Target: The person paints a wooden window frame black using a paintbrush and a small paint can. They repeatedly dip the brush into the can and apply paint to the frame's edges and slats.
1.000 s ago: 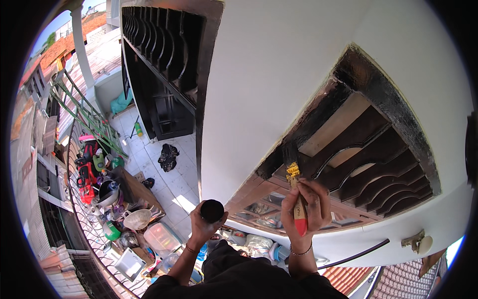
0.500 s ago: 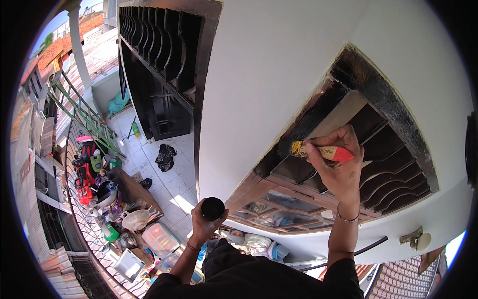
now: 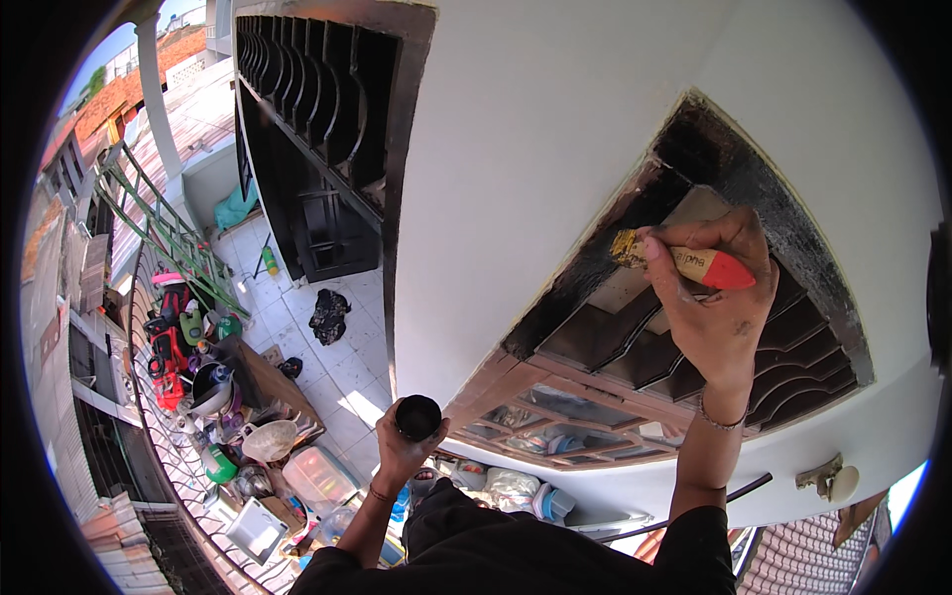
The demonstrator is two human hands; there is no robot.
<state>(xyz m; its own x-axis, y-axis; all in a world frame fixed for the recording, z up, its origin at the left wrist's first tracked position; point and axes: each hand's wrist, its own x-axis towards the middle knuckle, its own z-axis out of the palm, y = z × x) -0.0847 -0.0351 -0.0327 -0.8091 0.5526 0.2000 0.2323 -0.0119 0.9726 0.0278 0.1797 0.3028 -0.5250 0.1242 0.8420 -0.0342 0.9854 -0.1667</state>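
Observation:
A paintbrush [image 3: 694, 263] with a wooden handle and red end is pinched in my right hand [image 3: 722, 322]. Its yellow ferrule points left, and dark bristles meet the black-painted edge of the window frame [image 3: 565, 297]. Whether the bristle tips touch the wood is hard to make out. Behind that hand, dark slats [image 3: 793, 367] fill the frame's upper part; below them is a brown panelled glass window [image 3: 565, 407]. My left hand [image 3: 399, 451] is wrapped round a small round container [image 3: 417, 418], dark inside, held low in front of my body.
White wall [image 3: 526, 149] separates this window from a dark door [image 3: 337, 233] on the left. A crumpled black bag [image 3: 329, 314] lies on the tiled floor. Tubs, bottles and a clear plastic box [image 3: 319, 474] crowd the lower left beside a railing. A green ladder [image 3: 174, 233] leans there.
My right hand with the paintbrush has moved up and right along the frame's edge. The container in my left hand has shifted slightly left.

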